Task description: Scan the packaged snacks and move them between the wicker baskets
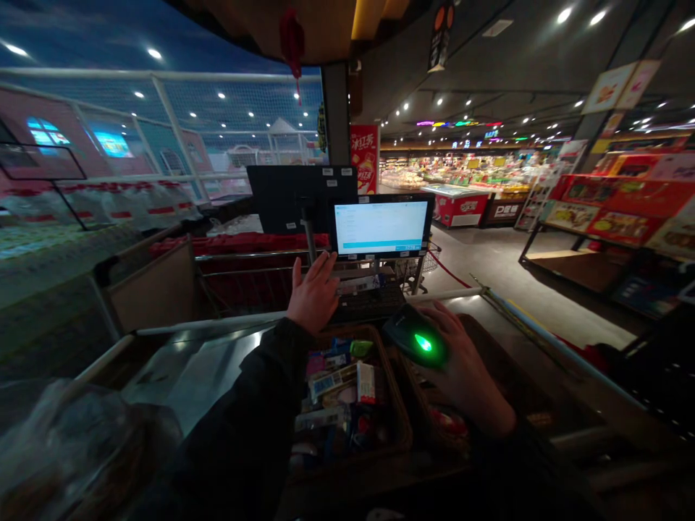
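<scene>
- From my end I look out over a large, dim shop, its dark ceiling dotted with lamps; a net fence (217, 108) closes off the left side.
- On my right stands one shelf (591, 224) stacked with mostly red boxes; farther off, one red freezer (459, 208) sits on the shiny floor.
- My work surface is a counter (190, 369), bare and reflective to the left of the left arm.
- Two display panels stand behind it: a black panel (282, 199) and, beside it, a lit screen (380, 226) facing me. One keyboard (369, 297) lies below the screen.
- I count two baskets side by side: the left basket (402, 412) is full of packets (342, 380), too jumbled for me to number; the right basket (415, 394) is partly hidden under the right arm, with one red packet (449, 420) visible.
- I have two hands in view. The left hand (315, 293) is empty, fingers stretched toward the screen's lower left corner; I can't tell whether they touch it.
- The right hand (448, 340) is wrapped around one scanner (399, 329), held above the right basket.
- The scanner's visible length slants from near right to far left, its far end toward the keyboard; the grip is hidden.
- One green light (422, 342) glows on its upper face, toward me.
</scene>
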Tool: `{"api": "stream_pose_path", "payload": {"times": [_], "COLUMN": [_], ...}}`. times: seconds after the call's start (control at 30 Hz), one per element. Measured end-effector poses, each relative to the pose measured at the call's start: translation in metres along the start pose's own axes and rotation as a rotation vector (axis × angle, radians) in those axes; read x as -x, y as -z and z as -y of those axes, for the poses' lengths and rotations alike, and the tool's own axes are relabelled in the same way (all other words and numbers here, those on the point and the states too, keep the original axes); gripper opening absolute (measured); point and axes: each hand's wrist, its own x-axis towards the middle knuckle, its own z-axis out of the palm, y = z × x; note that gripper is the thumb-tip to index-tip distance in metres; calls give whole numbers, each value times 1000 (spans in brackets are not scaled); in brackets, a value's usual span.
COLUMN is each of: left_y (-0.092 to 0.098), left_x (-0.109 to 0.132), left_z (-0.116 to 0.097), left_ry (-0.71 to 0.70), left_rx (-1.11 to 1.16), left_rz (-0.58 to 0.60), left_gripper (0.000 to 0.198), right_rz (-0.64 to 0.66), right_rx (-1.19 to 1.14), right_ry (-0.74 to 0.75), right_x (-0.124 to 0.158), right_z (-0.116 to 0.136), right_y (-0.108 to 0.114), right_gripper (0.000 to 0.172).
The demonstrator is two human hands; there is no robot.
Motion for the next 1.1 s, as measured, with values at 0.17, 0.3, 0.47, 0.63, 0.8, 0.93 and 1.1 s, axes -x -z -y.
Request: {"api": "stream_pose_path", "payload": {"times": [0.17,0.3,0.47,0.63,0.8,0.93,1.1], "left_y": [-2,-3,-8,-19,-40,-63,-76], "left_x": [7,20,46,79,111,129,131], "left_z": [4,10,22,36,47,50,50], "left_ry": [-14,8,34,78,167,217,240], "left_rx": [10,11,7,27,59,63,77], "left_rz": [36,90,222,403,477,511,604], "left_gripper": [23,22,20,18,20,18,30], "right_rz": [18,44,76,78,107,133,134], "right_rx": [17,17,5,-31,-64,-72,-66], "right_ry": [-15,-28,-8,13,21,14,26], "right_x": [2,1,1,-2,-7,-10,-9], "right_z": [2,4,3,2,3,4,-2], "right_y": [-1,-6,-16,-27,-40,-45,-43], "right_gripper": [49,49,44,41,39,39,41]}}
